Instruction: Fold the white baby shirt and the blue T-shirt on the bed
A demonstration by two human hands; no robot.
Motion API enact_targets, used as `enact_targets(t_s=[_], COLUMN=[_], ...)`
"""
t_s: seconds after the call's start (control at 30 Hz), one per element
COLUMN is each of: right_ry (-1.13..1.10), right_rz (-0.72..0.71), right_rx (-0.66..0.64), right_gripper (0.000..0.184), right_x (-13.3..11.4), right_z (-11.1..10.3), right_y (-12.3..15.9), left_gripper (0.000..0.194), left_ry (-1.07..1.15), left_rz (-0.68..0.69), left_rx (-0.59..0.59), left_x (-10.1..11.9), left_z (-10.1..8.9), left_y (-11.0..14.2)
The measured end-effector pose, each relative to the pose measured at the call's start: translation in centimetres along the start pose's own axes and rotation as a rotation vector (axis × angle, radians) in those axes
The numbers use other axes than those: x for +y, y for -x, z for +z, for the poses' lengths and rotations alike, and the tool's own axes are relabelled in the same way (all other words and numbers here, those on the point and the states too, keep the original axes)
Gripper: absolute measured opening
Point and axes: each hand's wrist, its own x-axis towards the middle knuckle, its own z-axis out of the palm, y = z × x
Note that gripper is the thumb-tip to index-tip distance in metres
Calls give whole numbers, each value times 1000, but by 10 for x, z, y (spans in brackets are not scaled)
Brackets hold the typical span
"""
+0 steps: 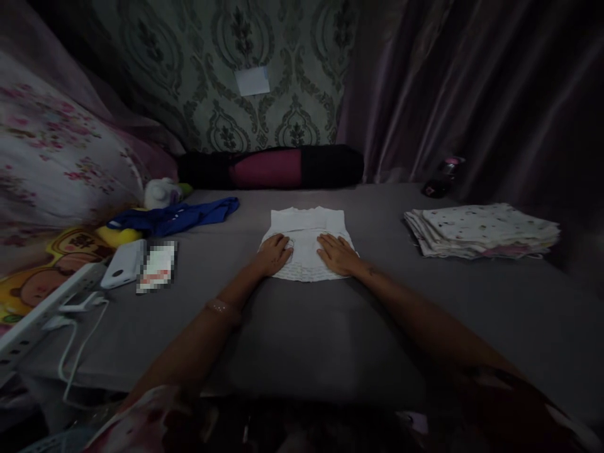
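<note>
Grey-covered surface [302, 327]: extends beneath and around the left hand [275, 253] and the right hand [338, 253]. Patterned wall [198, 63]: stands beyond both hands. Dark curtain [495, 94]: hangs beyond and to the right of the right hand. Floral fabric [47, 145]: hangs well to the left of the left hand. Black-and-red roll [268, 168]: lies crosswise beyond both hands, at the foot of the wall.

Stack of folded cloths [481, 233]: sits well to the right of the right hand; the top piece is white with small printed marks. White cloth [304, 251]: lies spread directly under both hands, its far portion reaching past the fingertips. Both hands are open, palms down, fingers extended, pressed on opposite sides of the white cloth; neither grips it. Blue cloth [184, 216]: lies crumpled beyond and to the left of the left hand.

White slotted strip [47, 316]: stands far left of the left hand, with cables beside it. Pale plush toy [163, 192]: sits behind the blue cloth. Pink-topped bottle [438, 179]: is beyond the right hand, behind the stack. White box-shaped device [123, 264] and blurred packet [158, 267]: lie side by side, left of the left hand.
</note>
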Motion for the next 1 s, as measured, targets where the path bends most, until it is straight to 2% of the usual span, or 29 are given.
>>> enact_targets(t_s=[0.13,0.23,0.43,0.57,0.63,0.8,0.9,1.0], right_ry=[20,13,27,55,48,-7,-61,-191], right_rz=[73,91,76,20,15,136,225,310], right_rx=[32,43,33,92,120,178,210,178], right_gripper=[56,54,55,53,52,52,49,46], right_x=[17,25,29,33,34,32,28,24], right_z=[-3,-5,-4,1,1,-7,-14,-16], right_y=[2,5,15,32,44,70,74,71], left_gripper=[49,49,47,45,46,47,41,45], left_ry=[-40,-56,-110,-129,-126,-93,-18,117], left_rz=[-134,-186,-166,-124,-157,-372,-412,-443], left_rx=[-19,-39,-93,-85,-81,-93,-69,-37], left_x=[-1,4,10,8,7,4,-3,-10], left_z=[-2,-7,-16,-21,-26,-42,-47,-48], left_y=[-1,-2,0,11,20,42,50,54])
